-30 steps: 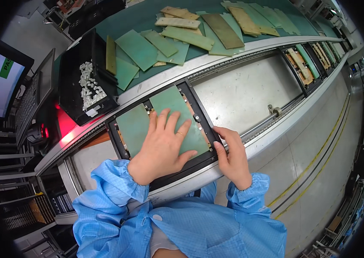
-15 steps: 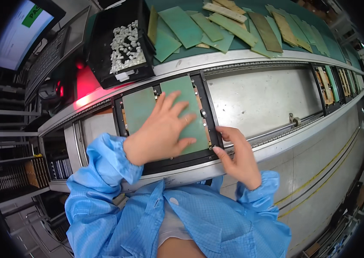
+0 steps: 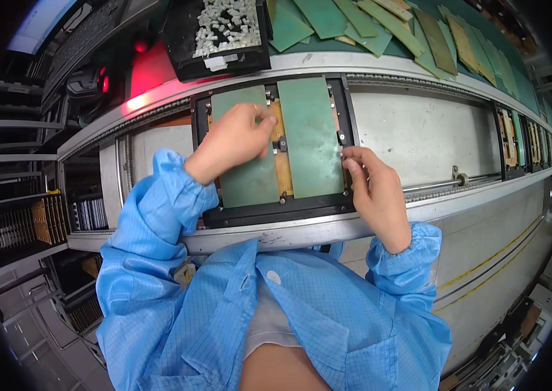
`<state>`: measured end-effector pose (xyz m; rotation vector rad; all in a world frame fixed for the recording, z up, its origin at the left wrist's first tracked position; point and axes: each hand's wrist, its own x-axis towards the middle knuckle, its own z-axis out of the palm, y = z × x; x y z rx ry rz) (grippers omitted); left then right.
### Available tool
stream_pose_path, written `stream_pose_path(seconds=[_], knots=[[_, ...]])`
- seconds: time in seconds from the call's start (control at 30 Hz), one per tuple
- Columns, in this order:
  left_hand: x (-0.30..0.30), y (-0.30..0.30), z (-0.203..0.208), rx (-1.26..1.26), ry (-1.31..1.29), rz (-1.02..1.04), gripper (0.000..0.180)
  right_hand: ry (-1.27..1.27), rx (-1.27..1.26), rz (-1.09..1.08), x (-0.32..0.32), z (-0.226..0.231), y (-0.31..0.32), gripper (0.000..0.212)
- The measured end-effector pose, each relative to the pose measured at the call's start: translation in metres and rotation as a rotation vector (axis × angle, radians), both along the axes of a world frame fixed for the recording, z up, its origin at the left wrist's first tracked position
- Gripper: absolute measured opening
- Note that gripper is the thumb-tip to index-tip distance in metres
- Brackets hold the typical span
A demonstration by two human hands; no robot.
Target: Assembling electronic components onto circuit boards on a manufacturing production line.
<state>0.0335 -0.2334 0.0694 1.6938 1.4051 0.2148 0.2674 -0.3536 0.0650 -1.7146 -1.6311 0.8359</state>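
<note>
Two long green boards lie side by side in a black frame fixture: the left board [image 3: 250, 179] and the right board [image 3: 315, 143]. A tan strip with small black clips shows between them. My left hand [image 3: 237, 138] is over the left board, fingers curled together near the strip; whatever they might hold is hidden. My right hand [image 3: 379, 195] is at the right side of the black frame [image 3: 352, 117], thumb and forefinger brought together by a small clip at the right board's edge. I cannot make out what lies between those fingertips.
The fixture sits on a metal-railed conveyor [image 3: 426, 130], with more loaded frames [image 3: 517, 140] far right. Behind the rail stand a black bin [image 3: 233, 58] of small white pieces and loose green and tan strips [image 3: 380, 32]. A scanner [image 3: 87, 83] throws red light at the left.
My left hand has gone from spread over the right board to curled over the left one. My right hand has moved up along the frame's right side. The whole view has shifted.
</note>
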Motion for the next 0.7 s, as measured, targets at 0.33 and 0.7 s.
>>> stream_pose_path(seconds=[0.33,0.7], knots=[[0.029,-0.027,-0.002,0.898,0.132,-0.519,0.068,-0.048,0.236,-0.130,0.005,-0.012,-0.009,0.025],[0.039,-0.024,-0.009,0.787,0.212,-0.705,0.074,0.028,0.280,-0.277,0.019,-0.017,-0.018,0.023]])
